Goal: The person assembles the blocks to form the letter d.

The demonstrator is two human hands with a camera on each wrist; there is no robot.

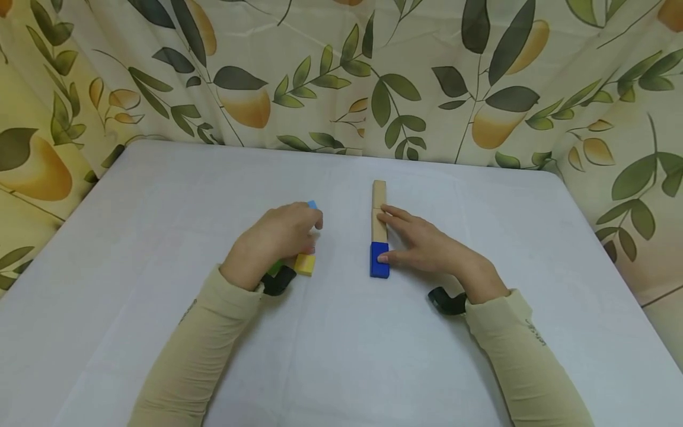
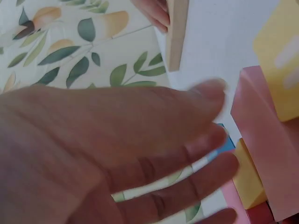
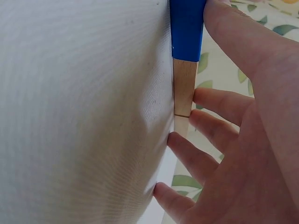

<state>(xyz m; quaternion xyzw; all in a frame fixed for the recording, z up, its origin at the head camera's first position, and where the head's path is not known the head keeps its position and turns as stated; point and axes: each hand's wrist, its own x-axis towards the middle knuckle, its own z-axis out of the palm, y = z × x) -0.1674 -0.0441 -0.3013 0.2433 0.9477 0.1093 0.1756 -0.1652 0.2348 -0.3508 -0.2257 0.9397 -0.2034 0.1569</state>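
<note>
My left hand (image 1: 277, 234) is over a cluster of coloured blocks and hides most of them. A light blue block (image 1: 312, 204), a yellow block (image 1: 305, 265) and a green block (image 1: 275, 268) show around it. The left wrist view shows a pink block (image 2: 257, 126) beside its fingertips, with nothing between thumb and fingers. To the right, a dark blue block (image 1: 379, 261) and two plain wooden blocks (image 1: 378, 225) lie end to end in a line. My right hand (image 1: 427, 246) rests its thumb on the blue block, and fingertips touch the wooden blocks' side.
A white cloth covers the table (image 1: 331, 344). Behind it hangs a curtain (image 1: 331, 77) with leaves and fruit. A black wrist-worn piece (image 1: 447, 301) sits under the right wrist, and another (image 1: 278, 281) is by the left wrist, close to the blocks.
</note>
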